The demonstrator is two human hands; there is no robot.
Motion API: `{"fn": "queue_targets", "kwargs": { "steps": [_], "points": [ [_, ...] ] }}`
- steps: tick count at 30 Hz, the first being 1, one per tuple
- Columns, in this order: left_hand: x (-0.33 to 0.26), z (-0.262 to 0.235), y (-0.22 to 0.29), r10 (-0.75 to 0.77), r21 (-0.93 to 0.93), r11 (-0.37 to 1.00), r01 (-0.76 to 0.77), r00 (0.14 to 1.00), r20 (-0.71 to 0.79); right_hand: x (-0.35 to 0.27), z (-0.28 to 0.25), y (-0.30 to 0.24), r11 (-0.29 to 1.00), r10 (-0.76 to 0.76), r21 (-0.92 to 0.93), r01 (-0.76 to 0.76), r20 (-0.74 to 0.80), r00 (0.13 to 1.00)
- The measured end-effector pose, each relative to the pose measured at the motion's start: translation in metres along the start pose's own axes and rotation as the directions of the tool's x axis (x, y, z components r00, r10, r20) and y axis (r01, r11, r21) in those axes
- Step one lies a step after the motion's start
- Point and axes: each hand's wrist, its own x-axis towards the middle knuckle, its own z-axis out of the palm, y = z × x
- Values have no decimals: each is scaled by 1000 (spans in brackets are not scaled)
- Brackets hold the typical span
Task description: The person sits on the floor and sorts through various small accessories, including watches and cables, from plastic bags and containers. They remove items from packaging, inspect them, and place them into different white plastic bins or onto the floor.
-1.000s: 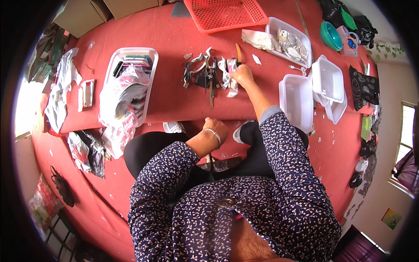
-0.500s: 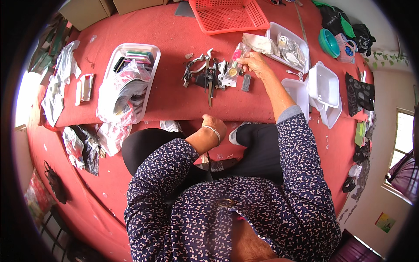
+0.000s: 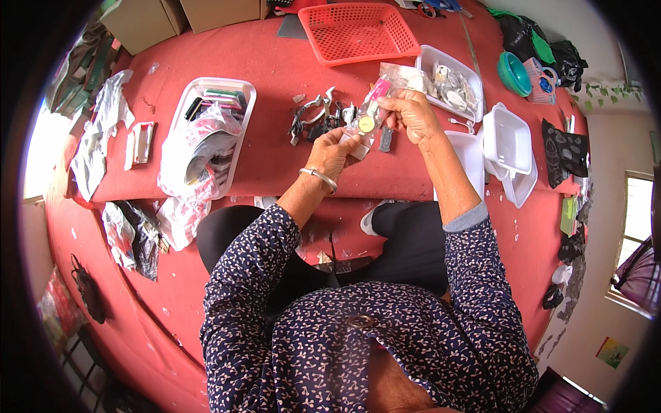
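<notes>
Both hands hold a clear plastic packet (image 3: 372, 110) above the red cloth. Inside it show a bright pink part and a round yellow disc that looks like a watch face. My right hand (image 3: 410, 115) pinches the packet's upper right side. My left hand (image 3: 332, 153) closes on its lower end, with a white piece at the fingers. Just behind the left hand lies a pile of dark and white straps and cables (image 3: 318, 115), partly hidden by that hand. A small dark grey oblong item (image 3: 385, 140) rests on the cloth under the right hand.
A white tray (image 3: 249, 103) of flat items and plastic bags stands at left. Beyond is a red basket (image 3: 359, 55). To the right, another white tray (image 3: 475, 76) holds white cables, near empty white containers (image 3: 511, 146) and a teal bowl (image 3: 513, 74). Cardboard boxes (image 3: 141, 27) stand far left.
My left hand has risen from near my lap and taken hold of the packet's lower end. The right hand, still gripping the packet, has come slightly nearer to me.
</notes>
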Motion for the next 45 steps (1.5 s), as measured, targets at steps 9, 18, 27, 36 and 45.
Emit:
{"fn": "queue_targets", "kwargs": {
  "steps": [9,18,27,36,45],
  "points": [
    [1,-5,-2,154,120,979,-163,985,77,-13,3,-20,995,-25,93,32,-70,997],
    [0,-5,1,13,95,995,-16,1000,27,-12,-8,-27,982,-186,7,188,-125,975],
    [7,-13,-5,39,4,999,-40,997,66,-14,-12,-31,978,-208,-59,202,-134,969],
    [6,-15,2,141,52,989,-138,988,-63,-18,-24,-34,946,-306,104,306,-18,952],
    [7,-20,29,25,-527,841,121,965,261,-76,42,-39,402,-733,-534,744,299,611]
  ]
}}
